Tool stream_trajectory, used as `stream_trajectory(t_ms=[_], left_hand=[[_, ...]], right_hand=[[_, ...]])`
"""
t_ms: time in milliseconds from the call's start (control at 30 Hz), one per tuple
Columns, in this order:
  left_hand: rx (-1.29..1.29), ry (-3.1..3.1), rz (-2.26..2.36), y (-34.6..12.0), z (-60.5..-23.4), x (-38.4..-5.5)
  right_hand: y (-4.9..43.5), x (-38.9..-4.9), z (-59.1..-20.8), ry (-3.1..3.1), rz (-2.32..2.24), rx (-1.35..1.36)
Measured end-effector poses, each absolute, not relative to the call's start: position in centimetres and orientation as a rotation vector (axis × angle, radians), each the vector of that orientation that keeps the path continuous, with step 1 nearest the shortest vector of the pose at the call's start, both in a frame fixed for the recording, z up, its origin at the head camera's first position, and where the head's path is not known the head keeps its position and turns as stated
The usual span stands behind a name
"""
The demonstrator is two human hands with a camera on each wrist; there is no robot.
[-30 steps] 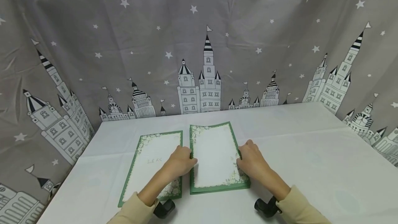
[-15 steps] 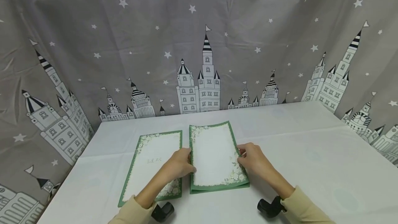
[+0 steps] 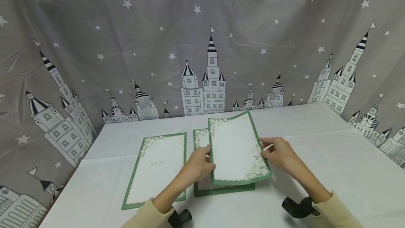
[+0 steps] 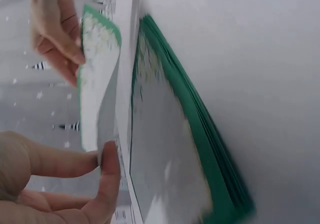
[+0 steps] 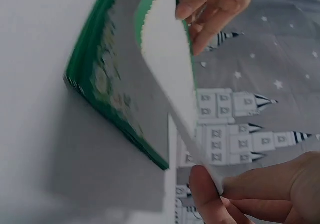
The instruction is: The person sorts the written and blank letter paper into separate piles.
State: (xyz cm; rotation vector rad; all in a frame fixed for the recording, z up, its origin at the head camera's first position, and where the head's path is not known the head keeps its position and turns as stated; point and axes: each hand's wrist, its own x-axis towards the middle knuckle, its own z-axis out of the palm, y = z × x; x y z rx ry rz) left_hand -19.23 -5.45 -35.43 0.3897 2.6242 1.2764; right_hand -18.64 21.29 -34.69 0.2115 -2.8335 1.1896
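Note:
A sheet of paper [image 3: 235, 147] with a green floral border is raised above the table, slightly bowed. My left hand [image 3: 199, 163] pinches its left edge between thumb and fingers, and my right hand [image 3: 280, 152] pinches the right edge. Beneath it lies a stack of matching sheets [image 3: 202, 187], partly covered in the head view. The left wrist view shows the stack's many green layers [image 4: 200, 114] below the lifted sheet [image 4: 95, 84]. In the right wrist view, a gap separates the sheet [image 5: 172, 59] from the stack [image 5: 125, 84].
Left of the stack lies another green-bordered sheet [image 3: 153, 168] with faint handwriting in its middle. A white cloth covers the table [image 3: 316, 161]. Behind the table hangs a grey curtain [image 3: 253, 20] printed with castles and stars. Black devices [image 3: 297, 207] are strapped at both wrists.
Both hands have lifted the top sheet off the stack and moved it up and to the right. The stack and the sheet with handwriting have stayed in place.

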Motion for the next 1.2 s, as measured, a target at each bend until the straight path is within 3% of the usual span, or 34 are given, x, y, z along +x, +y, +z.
stream_trajectory(t_ms=[367,700,1200], left_hand=[[0.577,2.528,1.523,1.2,-37.6,-18.1],[0.511,2.473,1.542,5.8,-37.8,-18.2],[0.643,2.604,1.27,7.1,-39.1,-20.3]], right_hand=[[27.5,-18.7,-33.4,-2.908,0.882,0.229],[30.9,-18.6,-33.5,-2.935,0.799,0.138],[32.8,-19.2,-36.4,-2.952,0.814,0.035]])
